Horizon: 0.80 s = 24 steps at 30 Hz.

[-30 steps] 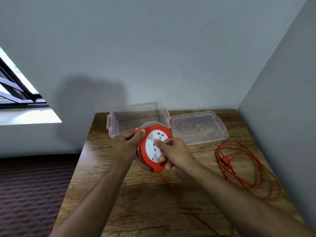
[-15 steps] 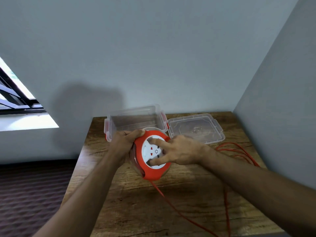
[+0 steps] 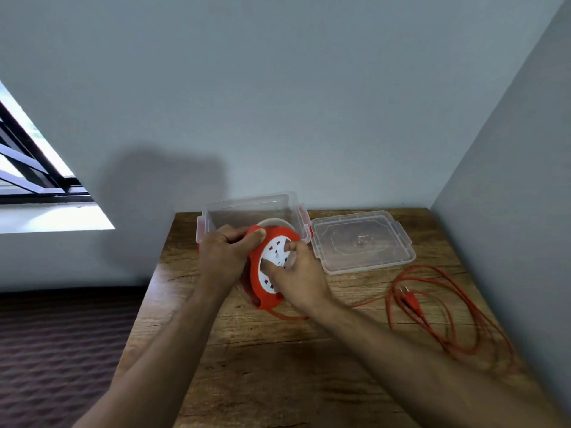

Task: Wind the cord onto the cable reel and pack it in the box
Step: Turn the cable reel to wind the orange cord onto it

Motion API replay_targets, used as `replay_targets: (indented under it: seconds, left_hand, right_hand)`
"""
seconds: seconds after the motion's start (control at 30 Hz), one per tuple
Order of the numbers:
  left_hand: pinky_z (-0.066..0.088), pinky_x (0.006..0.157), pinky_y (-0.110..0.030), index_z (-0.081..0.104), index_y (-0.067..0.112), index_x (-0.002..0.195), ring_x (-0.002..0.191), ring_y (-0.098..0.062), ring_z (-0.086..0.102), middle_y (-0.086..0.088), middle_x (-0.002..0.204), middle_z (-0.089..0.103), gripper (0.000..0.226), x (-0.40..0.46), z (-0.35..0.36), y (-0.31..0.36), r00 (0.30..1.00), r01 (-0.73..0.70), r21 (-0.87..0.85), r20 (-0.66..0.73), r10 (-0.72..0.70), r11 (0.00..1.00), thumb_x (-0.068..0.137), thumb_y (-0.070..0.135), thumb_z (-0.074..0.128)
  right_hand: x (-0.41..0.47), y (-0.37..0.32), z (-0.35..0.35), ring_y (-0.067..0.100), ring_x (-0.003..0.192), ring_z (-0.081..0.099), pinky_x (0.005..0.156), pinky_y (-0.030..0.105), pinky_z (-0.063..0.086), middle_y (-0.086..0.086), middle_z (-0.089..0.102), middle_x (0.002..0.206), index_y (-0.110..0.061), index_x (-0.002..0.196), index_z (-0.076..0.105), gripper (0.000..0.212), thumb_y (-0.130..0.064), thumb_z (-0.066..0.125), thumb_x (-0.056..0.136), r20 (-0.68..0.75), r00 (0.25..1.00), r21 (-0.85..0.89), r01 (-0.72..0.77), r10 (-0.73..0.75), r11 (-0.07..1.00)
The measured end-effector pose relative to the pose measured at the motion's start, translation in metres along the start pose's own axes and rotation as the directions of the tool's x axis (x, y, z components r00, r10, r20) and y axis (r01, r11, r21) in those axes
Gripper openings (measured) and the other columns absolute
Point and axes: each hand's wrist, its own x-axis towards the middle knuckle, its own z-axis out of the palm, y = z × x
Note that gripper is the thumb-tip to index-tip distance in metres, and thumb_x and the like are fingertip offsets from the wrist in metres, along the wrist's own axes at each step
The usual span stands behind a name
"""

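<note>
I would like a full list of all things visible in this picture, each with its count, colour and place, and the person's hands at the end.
cable reel: one, red with white socket face, held above the table's middle
cord: one, red, loose loops on the table's right side, running to the reel
plug: one, red, lying inside the loops
box: one, clear with red clips, open, at the table's far edge behind the reel
lid: one, clear, flat on the table right of the box
table: one, brown wood, in the room corner
window: one, dark frame, far left
left hand: grips the reel's red rim
right hand: fingers on the white face
</note>
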Motion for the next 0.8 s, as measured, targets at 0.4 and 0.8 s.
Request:
replay_targets:
  seconds: [0.4, 0.8]
  left_hand:
    - [0.057, 0.053, -0.02, 0.077, 0.011, 0.075, 0.061, -0.015, 0.076, -0.001, 0.068, 0.078, 0.023, -0.002, -0.016, -0.003, 0.972, 0.213, -0.052, 0.118, -0.205, 0.976, 0.088, 0.03, 0.073]
    - [0.057, 0.056, -0.02, 0.077, 0.016, 0.077, 0.067, -0.016, 0.078, 0.002, 0.069, 0.079, 0.02, -0.005, -0.017, -0.008, 0.978, 0.188, -0.021, 0.092, -0.185, 0.982, 0.088, 0.032, 0.073]
  right_hand:
    - [0.014, 0.017, -0.063, 0.032, 0.075, 0.068, 0.048, 0.04, 0.058, 0.016, 0.045, 0.144, -0.036, 0.14, 0.036, 0.066, -0.027, 0.073, 0.086, 0.662, 0.499, -0.592, 0.805, -0.559, 0.017]
    - [0.001, 0.005, -0.042, 0.03, 0.111, 0.061, 0.073, 0.041, 0.059, 0.011, 0.04, 0.148, -0.04, 0.152, 0.011, 0.063, -0.053, 0.043, 0.099, 0.639, 0.66, -0.681, 0.724, -0.395, 0.111]
